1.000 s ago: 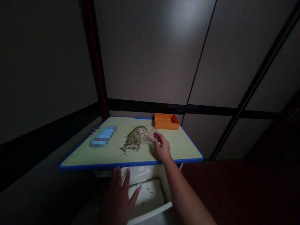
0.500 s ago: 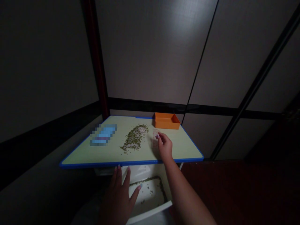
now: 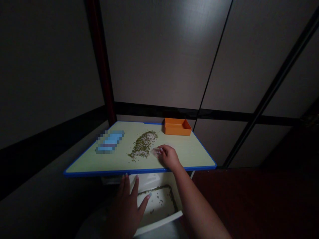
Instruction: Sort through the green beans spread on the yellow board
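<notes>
Right hand [image 3: 169, 158] extended palm-down over pale-green, blue-edged tabletop [image 3: 190, 154], fingertips pinching clear, thin plastic piece [image 3: 156, 152] just right of loose heap of small green and pale grains [image 3: 142, 145]. Left hand [image 3: 127, 207] open, fingers spread, over white plastic bin [image 3: 160, 223] below (grains inside too). Blue rectangular item [image 3: 111, 141] pixelated, unreadable. Orange open box [image 3: 177, 130] behind.

My right hand [image 3: 170, 158] mid-frame, fingers [image 3: 163, 146] pinched; forearm [image 3: 196, 202] slants from bottom right. Left hand [image 3: 127, 205] lower centre, splayed.
</notes>
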Demonstrator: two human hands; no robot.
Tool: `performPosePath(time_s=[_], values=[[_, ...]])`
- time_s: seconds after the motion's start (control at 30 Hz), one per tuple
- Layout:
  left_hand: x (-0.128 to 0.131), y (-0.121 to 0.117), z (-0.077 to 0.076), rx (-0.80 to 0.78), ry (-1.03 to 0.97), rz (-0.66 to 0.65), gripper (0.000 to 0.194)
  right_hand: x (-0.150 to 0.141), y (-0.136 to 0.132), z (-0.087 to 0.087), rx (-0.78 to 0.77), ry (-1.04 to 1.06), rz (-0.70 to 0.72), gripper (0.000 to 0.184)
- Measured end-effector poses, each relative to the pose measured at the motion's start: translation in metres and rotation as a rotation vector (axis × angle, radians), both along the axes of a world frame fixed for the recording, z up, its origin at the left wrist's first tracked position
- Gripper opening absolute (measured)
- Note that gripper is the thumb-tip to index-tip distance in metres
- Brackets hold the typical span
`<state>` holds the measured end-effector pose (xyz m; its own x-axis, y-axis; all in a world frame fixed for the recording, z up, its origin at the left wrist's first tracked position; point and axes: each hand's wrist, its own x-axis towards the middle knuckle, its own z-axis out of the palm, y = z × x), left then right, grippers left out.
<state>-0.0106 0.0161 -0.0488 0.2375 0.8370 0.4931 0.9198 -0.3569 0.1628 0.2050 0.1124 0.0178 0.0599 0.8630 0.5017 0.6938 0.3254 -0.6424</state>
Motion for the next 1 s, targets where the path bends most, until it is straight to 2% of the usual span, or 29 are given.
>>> performPosePath(time_s=[0.6,1.0], values=[[0.002,-0.002,0.008,-0.025,0.026,0.013,0.069,-0.001,-0.002,0.004,-0.057,-0.137,0.014,0.025],[0.004,-0.006,0.013,-0.069,0.0,0.021,0.068,0.0,-0.006,0.006,-0.063,-0.081,0.043,0.02]])
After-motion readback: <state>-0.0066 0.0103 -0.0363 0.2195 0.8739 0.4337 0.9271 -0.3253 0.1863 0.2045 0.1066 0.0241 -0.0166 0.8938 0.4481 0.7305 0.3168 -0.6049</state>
